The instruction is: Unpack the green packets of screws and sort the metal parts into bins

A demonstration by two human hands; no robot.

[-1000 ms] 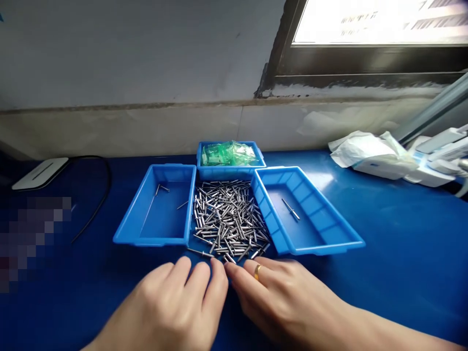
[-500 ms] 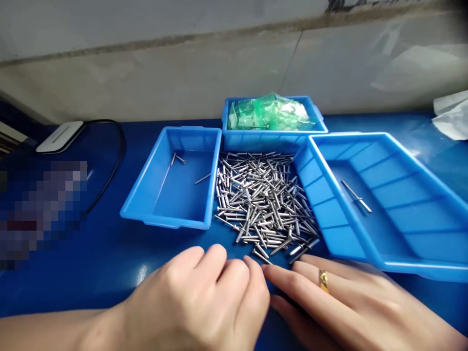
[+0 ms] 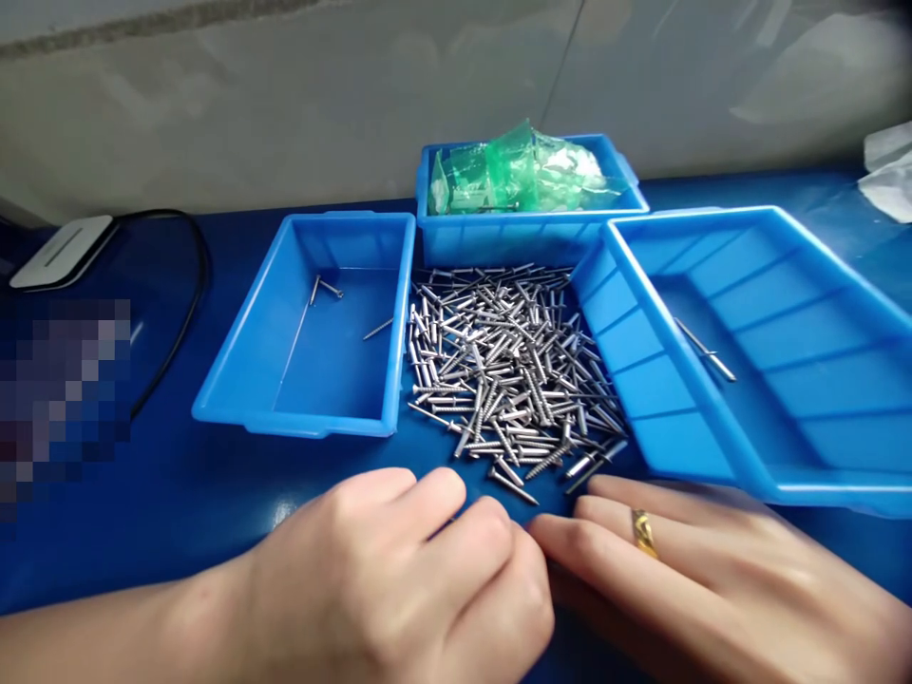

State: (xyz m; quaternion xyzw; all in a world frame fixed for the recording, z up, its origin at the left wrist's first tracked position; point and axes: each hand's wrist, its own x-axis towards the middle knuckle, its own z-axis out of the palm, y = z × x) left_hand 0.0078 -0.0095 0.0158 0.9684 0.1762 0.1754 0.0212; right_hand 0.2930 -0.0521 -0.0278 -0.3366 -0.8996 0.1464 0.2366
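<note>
While both hands rest on the blue tabletop (image 3: 214,513), the step looks like picking single pieces from the pile of screws (image 3: 505,370) just beyond the fingertips. The left hand (image 3: 399,579) has its fingers curled close, the right hand (image 3: 684,570) lies flatter, fingers nearly together; whether either pinches a screw, I cannot tell. Sorting next would call for the left tray (image 3: 235,380) or the right tray (image 3: 613,313).

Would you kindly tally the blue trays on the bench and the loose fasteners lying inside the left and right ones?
Blue trays: 3, left tray, right tray, back tray
Fasteners in left tray: 3
Fasteners in right tray: 1
Total: 7
</note>
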